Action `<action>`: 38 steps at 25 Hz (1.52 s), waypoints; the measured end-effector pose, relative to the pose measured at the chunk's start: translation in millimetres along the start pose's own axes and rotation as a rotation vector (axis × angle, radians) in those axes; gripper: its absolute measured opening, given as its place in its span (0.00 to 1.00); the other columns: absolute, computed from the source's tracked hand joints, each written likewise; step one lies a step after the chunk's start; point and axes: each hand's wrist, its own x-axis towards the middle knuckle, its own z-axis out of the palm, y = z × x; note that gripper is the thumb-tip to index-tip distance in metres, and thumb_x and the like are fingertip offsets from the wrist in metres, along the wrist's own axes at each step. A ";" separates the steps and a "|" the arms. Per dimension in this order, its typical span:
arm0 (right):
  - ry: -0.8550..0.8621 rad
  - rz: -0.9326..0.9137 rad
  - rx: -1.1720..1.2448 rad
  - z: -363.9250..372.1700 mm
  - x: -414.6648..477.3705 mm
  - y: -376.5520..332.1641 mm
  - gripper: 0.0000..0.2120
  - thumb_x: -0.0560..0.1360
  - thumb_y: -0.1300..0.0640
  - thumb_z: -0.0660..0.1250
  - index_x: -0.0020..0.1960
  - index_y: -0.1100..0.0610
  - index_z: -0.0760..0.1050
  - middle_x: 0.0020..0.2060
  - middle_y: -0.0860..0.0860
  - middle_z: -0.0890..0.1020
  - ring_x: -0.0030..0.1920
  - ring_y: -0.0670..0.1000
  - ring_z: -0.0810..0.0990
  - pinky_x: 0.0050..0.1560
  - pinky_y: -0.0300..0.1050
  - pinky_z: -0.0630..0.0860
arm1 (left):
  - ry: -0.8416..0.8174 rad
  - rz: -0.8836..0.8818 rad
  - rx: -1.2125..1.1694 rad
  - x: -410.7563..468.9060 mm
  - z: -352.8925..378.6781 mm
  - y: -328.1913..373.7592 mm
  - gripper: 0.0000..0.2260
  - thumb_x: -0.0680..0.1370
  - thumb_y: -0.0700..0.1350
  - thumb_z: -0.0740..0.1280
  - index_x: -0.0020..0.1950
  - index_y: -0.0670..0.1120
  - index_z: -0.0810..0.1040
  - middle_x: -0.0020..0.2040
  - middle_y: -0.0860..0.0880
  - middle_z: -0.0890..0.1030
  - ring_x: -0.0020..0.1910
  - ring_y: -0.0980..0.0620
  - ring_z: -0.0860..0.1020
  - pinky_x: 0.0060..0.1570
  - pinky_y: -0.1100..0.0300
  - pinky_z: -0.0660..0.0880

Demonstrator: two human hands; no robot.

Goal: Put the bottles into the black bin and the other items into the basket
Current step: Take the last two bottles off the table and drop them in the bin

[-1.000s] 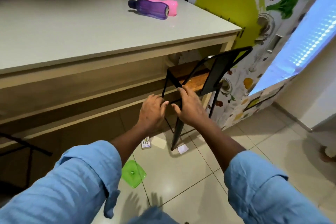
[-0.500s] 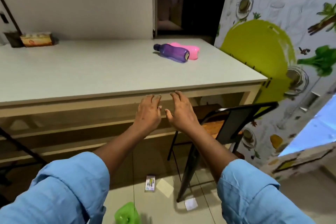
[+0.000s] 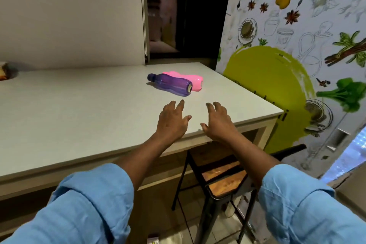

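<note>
Both hands, left hand (image 3: 172,120) and right hand (image 3: 218,121), hover empty with fingers spread above the white tabletop (image 3: 79,109), near a purple bottle (image 3: 171,84) lying touching a pink bottle (image 3: 190,79) behind it

**Open bench ahead, wall and chair to the right**

Bare bench (image 3: 79,117) top lies between both spread, empty hands and the purple bottle (image 3: 170,84), which touches the pink bottle (image 3: 186,78) behind it. The patterned wall (image 3: 297,49) closes the right edge. A chair (image 3: 223,180) stands under the bench's near right corner.
</note>
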 end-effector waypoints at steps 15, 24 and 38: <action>-0.064 0.012 0.037 90.7 243.1 104.3 0.37 0.75 0.46 0.67 0.76 0.54 0.51 0.71 0.60 0.59 0.67 0.63 0.66 0.60 0.60 0.71 | -0.149 -0.177 0.097 180.5 94.9 -12.5 0.37 0.76 0.56 0.68 0.79 0.48 0.52 0.79 0.44 0.56 0.74 0.41 0.64 0.70 0.48 0.64; 0.040 0.017 0.471 147.6 310.3 106.1 0.47 0.71 0.47 0.73 0.78 0.51 0.45 0.77 0.57 0.50 0.73 0.63 0.62 0.65 0.58 0.72 | -0.174 -0.160 0.293 256.9 136.8 -7.4 0.46 0.72 0.55 0.74 0.79 0.57 0.45 0.80 0.47 0.44 0.74 0.35 0.60 0.69 0.42 0.67; 0.173 -0.254 0.436 180.5 355.1 103.5 0.43 0.67 0.45 0.76 0.76 0.53 0.61 0.70 0.58 0.67 0.68 0.60 0.69 0.63 0.58 0.76 | -0.057 -0.349 0.438 275.9 162.3 -14.8 0.31 0.77 0.49 0.69 0.75 0.54 0.57 0.78 0.45 0.53 0.74 0.32 0.55 0.67 0.41 0.69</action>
